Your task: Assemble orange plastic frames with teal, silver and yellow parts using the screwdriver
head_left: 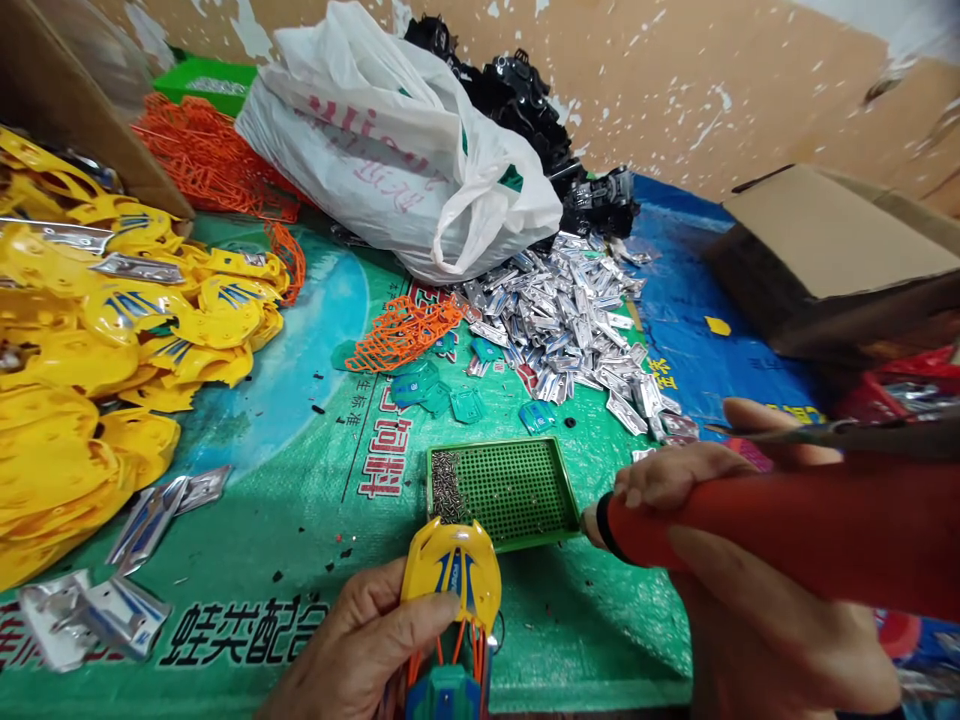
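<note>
My left hand holds a yellow plastic shell with blue markings, its thumb pressed on the front. Below the shell, orange strands lead down to a teal-and-blue plastic piece, cut off by the bottom edge. My right hand is wrapped around a red power screwdriver lying level, its tip pointing left toward a green screw tray. Small metal screws are heaped at the tray's left end. The screwdriver's tip is beside the tray's lower right corner, apart from the yellow shell.
Yellow shells pile up at left. Silver plates lie heaped beyond the tray, near teal pieces and an orange lattice bundle. A white plastic bag, black parts and a cardboard box stand behind.
</note>
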Demonstrator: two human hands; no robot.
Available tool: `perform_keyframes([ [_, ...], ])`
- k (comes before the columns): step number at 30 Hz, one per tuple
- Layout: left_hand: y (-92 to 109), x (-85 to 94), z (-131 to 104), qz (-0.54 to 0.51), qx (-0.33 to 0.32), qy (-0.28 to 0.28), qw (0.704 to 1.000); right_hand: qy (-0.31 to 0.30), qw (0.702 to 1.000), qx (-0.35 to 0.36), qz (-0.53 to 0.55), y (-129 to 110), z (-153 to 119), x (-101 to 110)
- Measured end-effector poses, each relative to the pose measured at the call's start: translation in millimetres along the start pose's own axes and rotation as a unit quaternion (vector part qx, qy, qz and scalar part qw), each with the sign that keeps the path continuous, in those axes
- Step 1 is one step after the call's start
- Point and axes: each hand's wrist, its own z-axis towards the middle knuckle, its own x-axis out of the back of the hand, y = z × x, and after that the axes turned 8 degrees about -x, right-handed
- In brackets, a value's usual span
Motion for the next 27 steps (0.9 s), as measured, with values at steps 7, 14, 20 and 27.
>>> perform_keyframes([
  [7, -2, 4.9, 3, -0.010, 0.022, 0.011, 1.000, -0.016, 0.999, -0.024, 0.046, 1, 1, 3],
  [14, -2, 3.1, 2, 0.016, 0.018, 0.041, 0.999, 0.006, 0.997, -0.041, 0.071, -6, 2, -2],
  [20, -1, 1.4, 1, 0.012, 0.011, 0.027, 1.000, 0.024, 0.994, -0.018, 0.104, -20, 3, -6],
  [27, -9, 0.5, -3, 0.016, -0.012, 0.049, 0.999, 0.016, 0.987, -0.012, 0.158, -43, -6, -15],
])
